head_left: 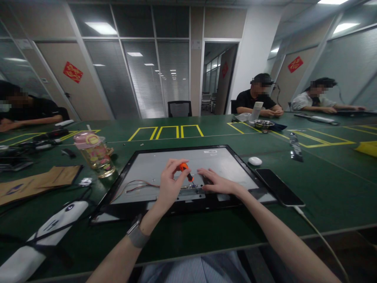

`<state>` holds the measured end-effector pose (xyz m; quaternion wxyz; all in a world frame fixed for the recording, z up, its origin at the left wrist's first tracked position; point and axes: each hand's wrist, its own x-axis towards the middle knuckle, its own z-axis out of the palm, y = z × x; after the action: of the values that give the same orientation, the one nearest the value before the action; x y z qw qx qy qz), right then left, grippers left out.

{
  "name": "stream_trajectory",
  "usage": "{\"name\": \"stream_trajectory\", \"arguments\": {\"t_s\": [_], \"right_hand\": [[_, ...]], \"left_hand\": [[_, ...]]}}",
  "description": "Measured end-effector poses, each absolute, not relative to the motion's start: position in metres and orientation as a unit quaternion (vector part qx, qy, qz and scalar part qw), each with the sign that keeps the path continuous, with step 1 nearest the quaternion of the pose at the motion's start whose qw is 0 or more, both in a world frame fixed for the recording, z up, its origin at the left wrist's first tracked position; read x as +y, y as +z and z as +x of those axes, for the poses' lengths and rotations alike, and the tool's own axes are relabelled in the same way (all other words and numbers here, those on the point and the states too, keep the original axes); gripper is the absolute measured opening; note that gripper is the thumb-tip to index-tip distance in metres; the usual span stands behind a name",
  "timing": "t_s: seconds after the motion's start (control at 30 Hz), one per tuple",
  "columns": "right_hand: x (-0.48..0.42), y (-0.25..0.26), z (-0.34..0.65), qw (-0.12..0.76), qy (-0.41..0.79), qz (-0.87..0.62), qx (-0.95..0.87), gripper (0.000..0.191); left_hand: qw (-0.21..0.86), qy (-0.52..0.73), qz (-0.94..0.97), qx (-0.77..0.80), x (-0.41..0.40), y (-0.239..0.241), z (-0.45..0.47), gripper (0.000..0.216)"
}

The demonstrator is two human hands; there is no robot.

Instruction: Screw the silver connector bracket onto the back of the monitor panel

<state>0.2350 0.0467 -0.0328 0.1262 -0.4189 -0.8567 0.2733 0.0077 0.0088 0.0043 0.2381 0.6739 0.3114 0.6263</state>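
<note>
In front of me a display panel (235,167) lies flat, grey metal back up, with a black frame around it. My left hand (169,182) is closed around the orange-and-black handle of a screwdriver (186,172). The tool tilts, its thin shaft pointing down at a small metal bracket (191,193) near the panel's front edge; whether the tip touches a screw is too small to tell. Beside the bracket, my right hand (218,183) rests on the panel, fingers stretched out. Thin coloured wires (138,184) run across the panel's left part.
To the left stand a pink-lidded bottle (96,153), brown paper packaging (41,181) and a strapped white device (55,224). On the right lie a white earbud case (255,161) and a cabled phone (279,187). A metal bowl (264,125) sits farther back, where other people are seated.
</note>
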Motion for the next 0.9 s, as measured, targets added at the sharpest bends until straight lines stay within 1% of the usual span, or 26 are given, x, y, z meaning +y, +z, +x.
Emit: {"name": "stream_trajectory", "arguments": {"t_s": [0.07,0.13,0.2,0.23,0.37,0.43,0.5,0.6,0.67,0.73,0.9], "right_hand": [[0.0466,-0.0319,0.2345,0.124,0.273,-0.419,-0.857,0.072],[0.0465,-0.0313,0.2344,0.121,0.273,-0.418,-0.858,0.073],[0.0465,-0.0315,0.2350,0.121,0.274,-0.417,-0.858,0.072],[0.0467,-0.0320,0.2354,0.123,0.274,-0.415,-0.859,0.072],[0.0482,-0.0356,0.2371,0.129,0.274,-0.412,-0.860,0.070],[0.0491,-0.0369,0.2374,0.130,0.274,-0.412,-0.859,0.070],[0.0495,-0.0371,0.2373,0.130,0.274,-0.411,-0.860,0.071],[0.0492,-0.0360,0.2370,0.128,0.271,-0.408,-0.862,0.070],[0.0485,-0.0350,0.2370,0.127,0.271,-0.409,-0.862,0.070],[0.0477,-0.0342,0.2371,0.127,0.275,-0.410,-0.860,0.071],[0.0462,-0.0325,0.2368,0.128,0.278,-0.413,-0.858,0.071]], "left_hand": [[0.252,0.614,0.684,0.303,0.0069,0.0044,0.0079,0.026],[0.296,0.596,0.690,0.286,0.0051,0.0047,0.0075,0.033],[0.324,0.584,0.692,0.276,0.0041,0.0051,0.0070,0.035],[0.320,0.583,0.695,0.275,0.0041,0.0051,0.0068,0.034],[0.242,0.606,0.697,0.297,0.0064,0.0038,0.0071,0.025],[0.221,0.615,0.692,0.307,0.0071,0.0027,0.0077,0.022],[0.225,0.612,0.692,0.309,0.0066,0.0020,0.0082,0.025],[0.280,0.598,0.692,0.292,0.0048,0.0023,0.0080,0.034],[0.310,0.591,0.690,0.280,0.0045,0.0030,0.0072,0.036],[0.299,0.594,0.691,0.285,0.0054,0.0036,0.0061,0.034],[0.227,0.628,0.669,0.326,0.0073,0.0061,0.0060,0.022]]}}
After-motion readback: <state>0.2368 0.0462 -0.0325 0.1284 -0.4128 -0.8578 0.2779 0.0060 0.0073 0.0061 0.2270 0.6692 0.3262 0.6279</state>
